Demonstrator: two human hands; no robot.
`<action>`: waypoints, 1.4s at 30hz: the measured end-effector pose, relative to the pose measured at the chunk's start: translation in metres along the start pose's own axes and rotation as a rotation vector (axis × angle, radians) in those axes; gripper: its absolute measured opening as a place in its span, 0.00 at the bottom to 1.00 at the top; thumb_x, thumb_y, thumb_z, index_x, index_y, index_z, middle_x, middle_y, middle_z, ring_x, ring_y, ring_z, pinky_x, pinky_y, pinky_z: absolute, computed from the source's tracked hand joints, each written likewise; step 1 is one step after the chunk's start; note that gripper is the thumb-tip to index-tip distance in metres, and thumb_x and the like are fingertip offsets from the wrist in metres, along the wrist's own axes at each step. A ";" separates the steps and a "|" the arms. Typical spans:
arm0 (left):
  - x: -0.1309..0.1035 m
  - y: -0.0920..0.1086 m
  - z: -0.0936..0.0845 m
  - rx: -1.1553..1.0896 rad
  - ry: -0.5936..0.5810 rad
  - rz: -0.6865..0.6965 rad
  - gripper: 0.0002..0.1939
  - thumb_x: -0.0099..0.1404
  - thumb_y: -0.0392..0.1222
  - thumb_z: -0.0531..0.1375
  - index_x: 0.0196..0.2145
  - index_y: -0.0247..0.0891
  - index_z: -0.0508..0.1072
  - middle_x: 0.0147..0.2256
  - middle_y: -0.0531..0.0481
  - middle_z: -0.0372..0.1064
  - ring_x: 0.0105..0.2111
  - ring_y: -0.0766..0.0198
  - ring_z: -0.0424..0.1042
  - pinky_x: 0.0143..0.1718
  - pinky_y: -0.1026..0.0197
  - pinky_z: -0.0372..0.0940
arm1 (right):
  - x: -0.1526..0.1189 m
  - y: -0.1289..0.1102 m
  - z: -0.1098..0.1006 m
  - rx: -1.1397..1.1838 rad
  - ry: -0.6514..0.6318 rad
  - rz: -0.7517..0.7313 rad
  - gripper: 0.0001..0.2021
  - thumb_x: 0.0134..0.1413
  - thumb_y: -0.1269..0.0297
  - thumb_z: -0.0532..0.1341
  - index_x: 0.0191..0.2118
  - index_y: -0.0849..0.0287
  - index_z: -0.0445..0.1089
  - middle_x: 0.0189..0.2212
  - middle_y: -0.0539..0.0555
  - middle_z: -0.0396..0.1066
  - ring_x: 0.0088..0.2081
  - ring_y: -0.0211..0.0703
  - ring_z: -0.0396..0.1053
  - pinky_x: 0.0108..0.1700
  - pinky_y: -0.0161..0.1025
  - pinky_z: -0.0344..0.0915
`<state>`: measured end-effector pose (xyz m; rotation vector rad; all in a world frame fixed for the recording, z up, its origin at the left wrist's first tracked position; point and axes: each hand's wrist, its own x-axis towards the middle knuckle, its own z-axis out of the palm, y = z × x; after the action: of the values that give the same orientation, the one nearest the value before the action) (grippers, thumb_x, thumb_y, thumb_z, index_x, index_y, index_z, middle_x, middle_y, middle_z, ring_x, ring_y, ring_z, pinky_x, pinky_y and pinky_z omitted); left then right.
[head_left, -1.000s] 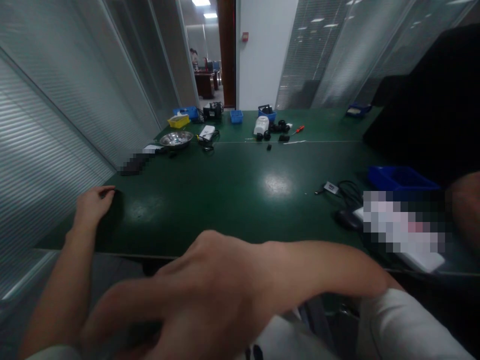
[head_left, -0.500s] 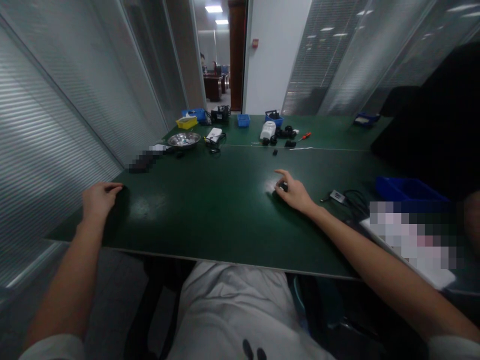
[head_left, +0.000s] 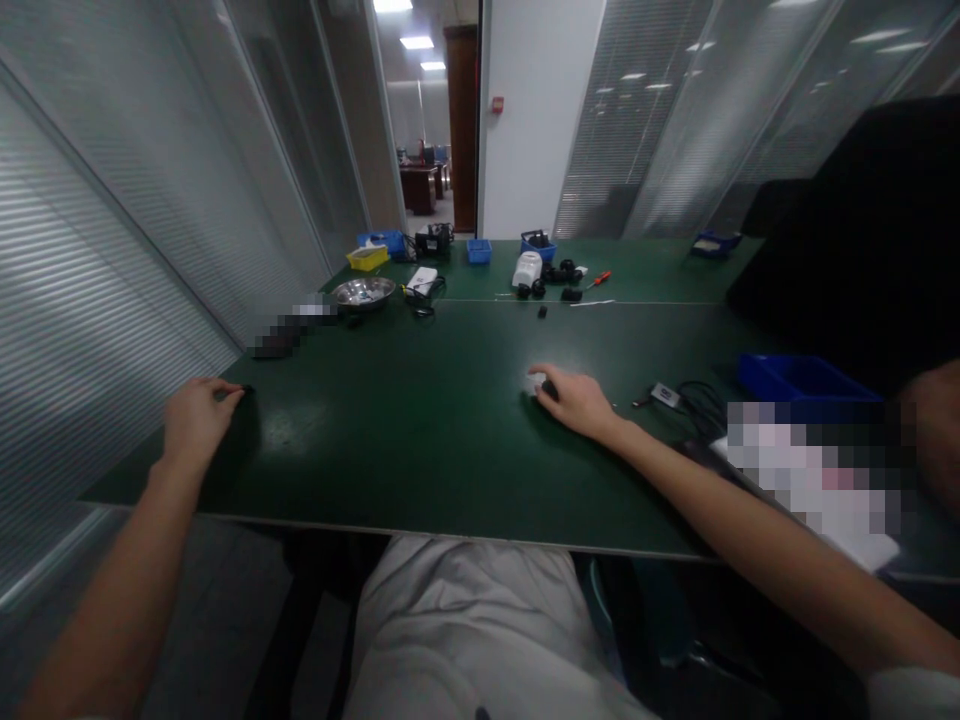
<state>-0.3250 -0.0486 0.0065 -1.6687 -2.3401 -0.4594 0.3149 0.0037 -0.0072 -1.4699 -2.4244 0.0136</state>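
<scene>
At the left part of the green table (head_left: 420,430), my left hand (head_left: 196,418) is pinched, thumb against forefinger. A small dark piece (head_left: 247,388) shows at its fingertips, too small to name. My right hand (head_left: 576,402) rests low over the table right of the middle, its fingers curled round a small black object (head_left: 550,388). Most of that object is hidden by the fingers. Beyond my right hand lies a small black block (head_left: 542,312). To its right a cable with a pale label (head_left: 664,396) lies coiled.
Along the back stand a metal bowl (head_left: 364,293), a yellow tray (head_left: 367,259), a small blue basket (head_left: 478,251), a white container (head_left: 527,269) and a red-handled screwdriver (head_left: 600,279). A blue bin (head_left: 806,378) sits at the right, near another person's hand (head_left: 934,430).
The camera view has shifted slightly. My right hand's forefinger, raised before, has come down and curled in. A small dark piece now shows at my left fingertips.
</scene>
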 end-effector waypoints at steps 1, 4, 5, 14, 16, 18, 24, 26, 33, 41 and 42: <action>0.002 0.001 0.002 -0.006 -0.009 -0.005 0.17 0.70 0.49 0.55 0.43 0.36 0.79 0.45 0.47 0.77 0.47 0.52 0.73 0.47 0.59 0.64 | 0.000 -0.003 -0.001 -0.052 -0.038 -0.004 0.18 0.70 0.56 0.54 0.61 0.52 0.67 0.37 0.54 0.80 0.35 0.48 0.76 0.36 0.39 0.59; 0.008 0.018 0.006 -0.068 -0.078 0.049 0.18 0.73 0.50 0.53 0.45 0.39 0.78 0.43 0.54 0.78 0.46 0.58 0.73 0.51 0.61 0.64 | 0.000 -0.011 -0.004 -0.153 -0.112 -0.014 0.17 0.71 0.53 0.54 0.57 0.50 0.71 0.35 0.54 0.80 0.34 0.48 0.75 0.35 0.38 0.57; 0.008 0.030 0.007 -0.101 -0.100 0.112 0.18 0.73 0.51 0.53 0.46 0.39 0.78 0.43 0.54 0.78 0.46 0.58 0.72 0.51 0.60 0.64 | 0.000 -0.014 -0.005 -0.169 -0.122 -0.014 0.17 0.71 0.53 0.54 0.57 0.50 0.71 0.35 0.54 0.80 0.34 0.49 0.75 0.35 0.38 0.56; -0.064 0.264 0.018 -0.617 -0.305 0.900 0.09 0.75 0.43 0.55 0.44 0.37 0.73 0.44 0.42 0.71 0.45 0.54 0.70 0.49 0.54 0.66 | -0.010 -0.054 -0.003 -0.019 -0.090 -0.181 0.14 0.68 0.65 0.56 0.55 0.52 0.74 0.35 0.53 0.80 0.33 0.45 0.75 0.35 0.38 0.57; -0.086 0.313 0.019 -0.652 -0.296 0.940 0.06 0.74 0.39 0.54 0.42 0.37 0.70 0.43 0.42 0.70 0.44 0.54 0.69 0.48 0.54 0.66 | -0.019 -0.071 0.001 0.112 -0.009 -0.288 0.16 0.67 0.68 0.56 0.57 0.54 0.70 0.40 0.53 0.80 0.37 0.42 0.76 0.37 0.36 0.59; -0.101 0.346 0.020 -0.665 -0.313 1.004 0.03 0.71 0.38 0.58 0.41 0.37 0.68 0.42 0.43 0.69 0.43 0.53 0.67 0.46 0.53 0.65 | -0.025 -0.085 0.005 0.153 0.033 -0.378 0.13 0.67 0.65 0.58 0.55 0.55 0.70 0.43 0.54 0.80 0.41 0.44 0.77 0.35 0.36 0.58; -0.109 0.361 0.024 -0.639 -0.274 1.007 0.07 0.70 0.30 0.52 0.41 0.37 0.68 0.44 0.42 0.69 0.44 0.53 0.65 0.48 0.52 0.63 | -0.023 -0.091 0.004 0.247 0.183 -0.170 0.11 0.69 0.62 0.58 0.54 0.56 0.67 0.42 0.54 0.79 0.35 0.42 0.76 0.36 0.36 0.61; -0.108 0.359 0.023 -0.621 -0.275 1.009 0.06 0.70 0.31 0.53 0.41 0.37 0.68 0.44 0.42 0.69 0.44 0.53 0.65 0.48 0.52 0.63 | -0.024 -0.090 0.003 0.235 0.167 -0.197 0.14 0.69 0.63 0.58 0.57 0.56 0.66 0.43 0.54 0.79 0.37 0.43 0.77 0.37 0.37 0.62; -0.108 0.359 0.017 -0.614 -0.315 0.988 0.04 0.73 0.39 0.54 0.41 0.38 0.67 0.43 0.44 0.69 0.43 0.54 0.65 0.45 0.53 0.62 | -0.028 -0.098 0.005 0.127 -0.014 -0.422 0.22 0.65 0.65 0.60 0.62 0.58 0.62 0.42 0.56 0.80 0.40 0.47 0.78 0.37 0.38 0.62; -0.108 0.363 0.022 -0.580 -0.294 0.971 0.03 0.74 0.36 0.53 0.41 0.37 0.67 0.43 0.45 0.70 0.44 0.55 0.66 0.46 0.54 0.62 | -0.031 -0.102 0.005 0.161 -0.048 -0.502 0.18 0.68 0.64 0.58 0.61 0.58 0.64 0.37 0.54 0.80 0.34 0.43 0.76 0.35 0.37 0.61; -0.107 0.364 0.023 -0.581 -0.294 0.966 0.04 0.74 0.36 0.53 0.41 0.37 0.67 0.43 0.45 0.70 0.44 0.55 0.66 0.46 0.54 0.62 | -0.031 -0.103 0.006 0.162 -0.056 -0.520 0.18 0.68 0.64 0.58 0.61 0.58 0.64 0.37 0.54 0.80 0.34 0.43 0.76 0.36 0.37 0.61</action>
<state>0.0539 -0.0238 -0.0102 -2.9990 -1.2760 -0.7325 0.2377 -0.0708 -0.0036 -0.7515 -2.7033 0.1344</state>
